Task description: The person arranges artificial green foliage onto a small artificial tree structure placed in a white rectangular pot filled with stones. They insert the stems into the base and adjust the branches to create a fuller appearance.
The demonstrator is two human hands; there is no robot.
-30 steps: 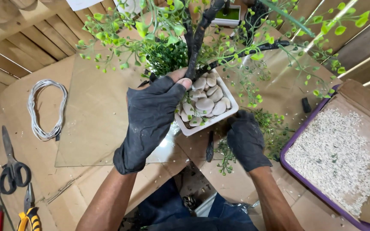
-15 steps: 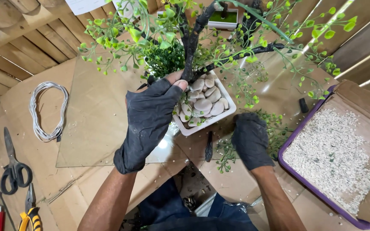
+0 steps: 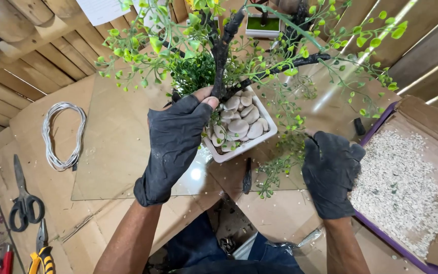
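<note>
Here my left hand (image 3: 176, 144) clamps the pot (image 3: 239, 147) at frame center, right hand (image 3: 330, 172) loosely curled, empty; pot looks heavy, top-heavy, so I'd grip its rim.

The left glove (image 3: 176, 144) hides the white pot's (image 3: 244, 147) near rim; tree top cut off.

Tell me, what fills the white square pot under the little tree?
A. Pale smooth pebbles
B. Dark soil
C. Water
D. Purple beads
A: the white square pot holds pale rounded pebbles packed around the dark trunk, with the gloved left hand resting on its rim.
</note>
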